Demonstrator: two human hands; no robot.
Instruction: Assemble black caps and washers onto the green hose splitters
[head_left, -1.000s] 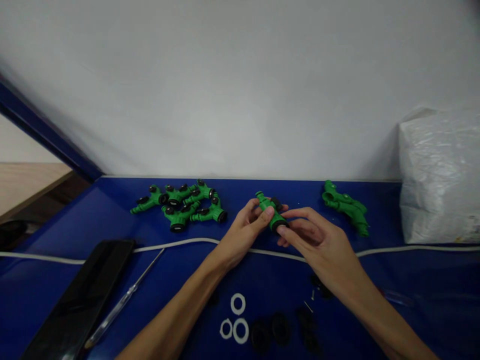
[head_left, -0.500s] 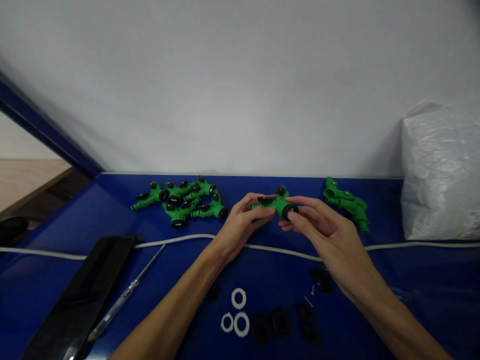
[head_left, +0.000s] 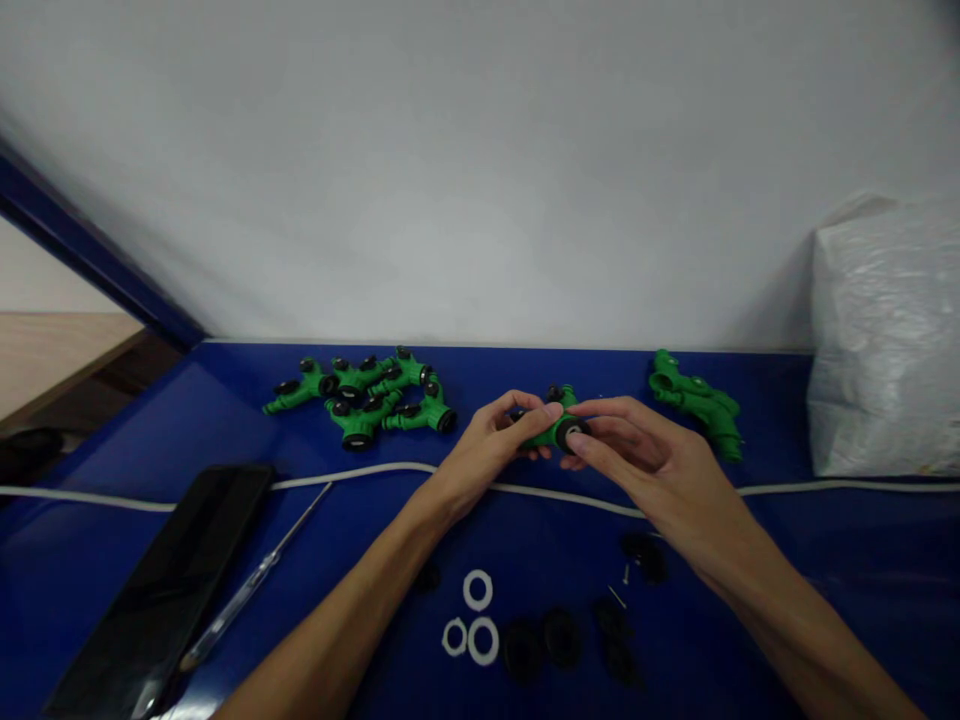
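Observation:
Between my two hands, above the blue table, is a green Y-shaped hose splitter (head_left: 547,434) with a black collar and black valve knobs. My left hand (head_left: 501,432) grips its left branch, thumb lying over the top. The fingers of my right hand (head_left: 645,445) close around the black collar (head_left: 573,435), its thumb against the collar's open end. Part of the splitter is hidden behind the fingers. Nearer me lie white rings (head_left: 483,641), black round collars (head_left: 561,638), small black parts (head_left: 643,556) and thin metal screws (head_left: 617,597).
Several green splitters with black fittings (head_left: 358,424) lie at the back left. Bare green splitter bodies (head_left: 697,400) lie at the back right, beside a white plastic-wrapped package (head_left: 885,350). A white cable (head_left: 390,468) crosses the table. A phone (head_left: 165,590) and a screwdriver (head_left: 255,580) lie left.
The splitter has been turned in my hands and lowered slightly. My left thumb has moved from its side onto its top, covering a knob. The right hand keeps hold of the collar.

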